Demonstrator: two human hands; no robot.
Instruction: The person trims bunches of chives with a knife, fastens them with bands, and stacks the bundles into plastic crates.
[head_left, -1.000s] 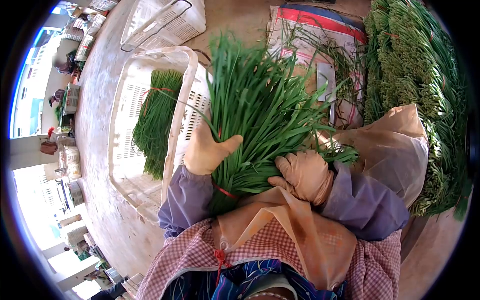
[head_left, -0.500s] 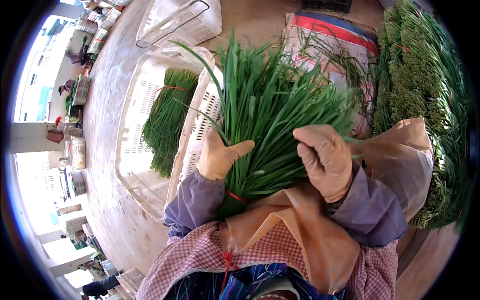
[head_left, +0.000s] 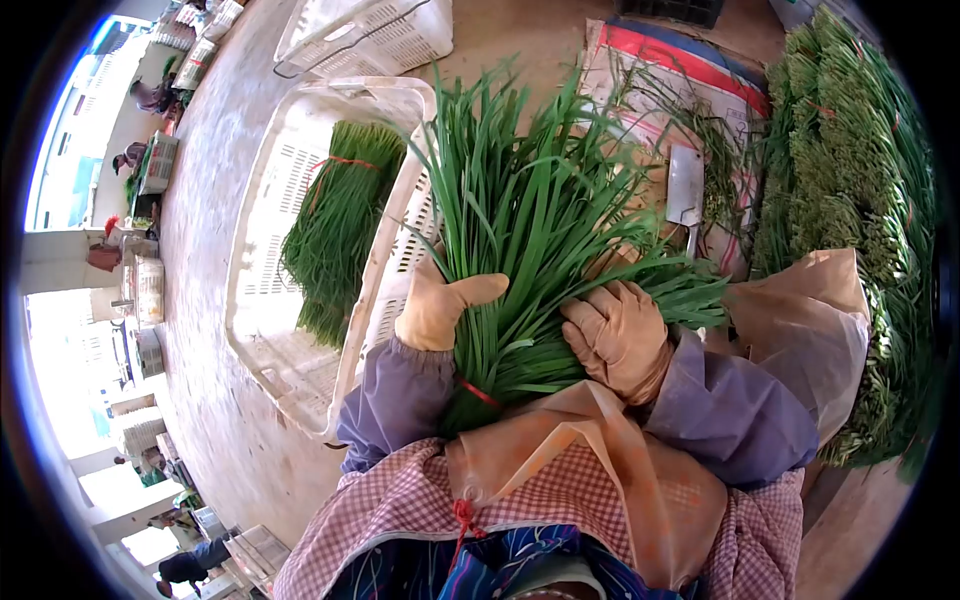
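A large bunch of long green leaves, looking like garlic chives, rests against my apron with its leaf ends fanned out away from me. A red band ties it near the base. My gloved left hand grips its left side, thumb over the leaves and fingers hidden beneath. On the right side, my gloved right hand lies with bent fingers closed over the leaves. A cleaver lies just beyond the bunch, its handle partly covered by leaves.
To the left stands a white plastic crate holding a banded bunch; another white crate stands behind it. A printed sack with loose trimmings lies ahead. Stacked bunches rise on the right. Several people are far left.
My right hand has come down from above the bunch onto its leaves, and its fingers have closed over them. The cleaver shows more fully. My left hand keeps its grip.
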